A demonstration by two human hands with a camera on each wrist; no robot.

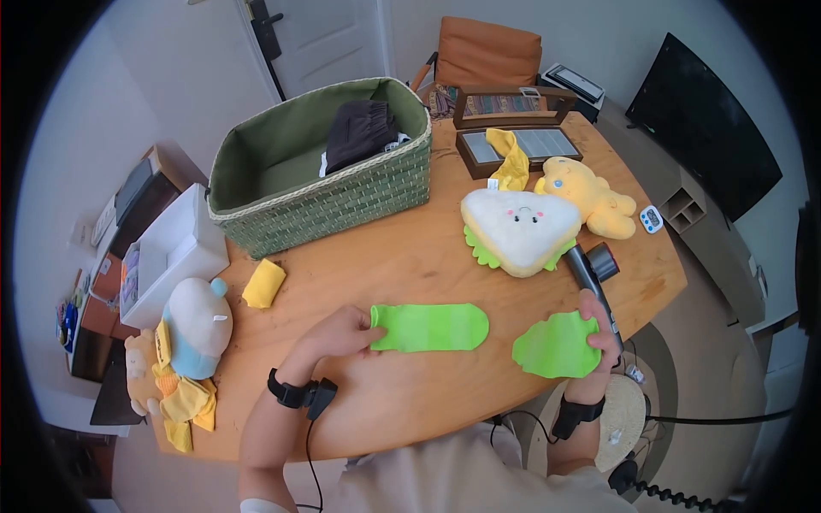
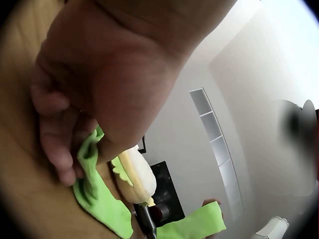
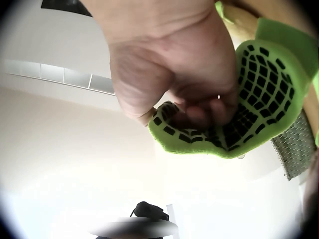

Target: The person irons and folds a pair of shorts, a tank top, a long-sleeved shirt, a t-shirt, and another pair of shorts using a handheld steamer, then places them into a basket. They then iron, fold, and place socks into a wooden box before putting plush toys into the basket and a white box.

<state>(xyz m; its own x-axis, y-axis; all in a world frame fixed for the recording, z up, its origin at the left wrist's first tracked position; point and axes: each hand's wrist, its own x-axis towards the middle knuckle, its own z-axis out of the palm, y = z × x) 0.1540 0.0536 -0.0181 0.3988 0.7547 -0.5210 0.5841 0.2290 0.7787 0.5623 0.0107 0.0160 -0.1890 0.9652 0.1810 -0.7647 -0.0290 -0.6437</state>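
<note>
A bright green sock (image 1: 432, 327) lies flat on the wooden table, its toe pointing right. My left hand (image 1: 336, 332) pinches its open cuff; the left wrist view shows the cuff bunched between thumb and fingers. To the right, my right hand (image 1: 608, 344) grips a second green sock (image 1: 554, 345), held up over the table's front edge and apart from the first. In the right wrist view, black rubbery grip squares (image 3: 266, 82) cover this sock's underside, and the fingertips curl onto it.
A green woven basket (image 1: 325, 218) with dark folded clothing stands at the back. Behind the right hand are a sandwich plush (image 1: 522, 227), a yellow plush (image 1: 590, 197), a dark cylindrical device (image 1: 590, 275) and a compartment box (image 1: 547, 144). Yellow folded cloth (image 1: 264, 284) and more plush toys (image 1: 197, 329) sit left.
</note>
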